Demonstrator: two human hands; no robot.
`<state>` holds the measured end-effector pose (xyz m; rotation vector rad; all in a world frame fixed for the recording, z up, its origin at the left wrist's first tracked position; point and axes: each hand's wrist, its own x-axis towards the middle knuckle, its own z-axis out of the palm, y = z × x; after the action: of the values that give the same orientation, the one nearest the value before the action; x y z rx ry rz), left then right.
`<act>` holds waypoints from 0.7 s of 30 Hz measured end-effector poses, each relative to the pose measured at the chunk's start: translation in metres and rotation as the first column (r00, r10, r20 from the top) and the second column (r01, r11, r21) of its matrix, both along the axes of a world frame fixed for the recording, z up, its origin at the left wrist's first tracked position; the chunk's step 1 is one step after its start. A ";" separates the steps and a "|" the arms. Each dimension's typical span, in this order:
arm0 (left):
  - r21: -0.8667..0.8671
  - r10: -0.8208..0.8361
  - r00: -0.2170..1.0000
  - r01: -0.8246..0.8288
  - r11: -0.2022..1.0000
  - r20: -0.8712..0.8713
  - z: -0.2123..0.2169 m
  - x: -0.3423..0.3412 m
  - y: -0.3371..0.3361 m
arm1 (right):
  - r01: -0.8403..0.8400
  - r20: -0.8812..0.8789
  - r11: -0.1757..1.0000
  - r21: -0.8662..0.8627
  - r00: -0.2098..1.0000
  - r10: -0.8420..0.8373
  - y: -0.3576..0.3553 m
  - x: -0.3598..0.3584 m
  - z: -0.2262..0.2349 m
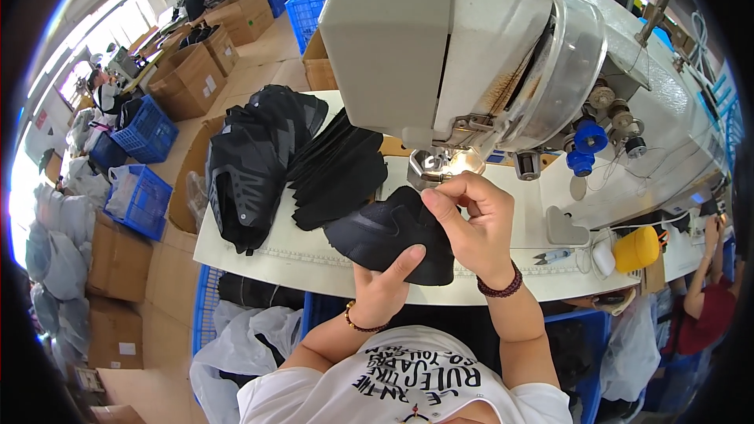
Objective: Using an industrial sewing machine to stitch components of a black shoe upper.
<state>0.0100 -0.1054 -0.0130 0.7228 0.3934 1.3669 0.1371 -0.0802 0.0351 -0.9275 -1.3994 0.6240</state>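
Stack of black shoe uppers [255, 161] lies at table [314, 255] left. My left hand [385, 286] pinches the black fabric piece [389, 232] from below; my right hand [471, 224] grips its top edge, just under the sewing machine [471, 47].

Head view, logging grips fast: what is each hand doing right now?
Left hand: closed on the lower edge of the black shoe upper.
Right hand: fingers pinching the same shoe upper's top edge beside the sewing machine.
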 end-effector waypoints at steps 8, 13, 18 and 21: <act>0.006 -0.019 0.994 0.018 1.000 0.110 0.007 -0.024 0.010 | -0.156 -0.107 0.954 -0.257 0.985 0.132 -0.034 0.024 -0.043; 0.086 0.037 0.995 -0.045 0.995 0.091 -0.005 -0.037 0.017 | -0.646 -0.617 0.489 -0.586 0.747 0.247 -0.048 0.003 -0.100; 0.602 -0.504 0.855 0.339 0.723 0.125 -0.053 -0.118 0.022 | -0.826 -0.874 0.518 -0.221 0.404 0.272 -0.017 -0.021 -0.086; 0.463 -0.219 0.971 0.151 0.874 0.097 -0.073 -0.176 0.015 | -0.848 -0.662 0.453 -0.275 0.509 0.550 0.007 -0.043 -0.074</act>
<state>-0.1656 -0.0906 -0.0860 1.0076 -0.1232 1.3293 0.0940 -0.0732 -0.0390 -0.4698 -1.0852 1.9341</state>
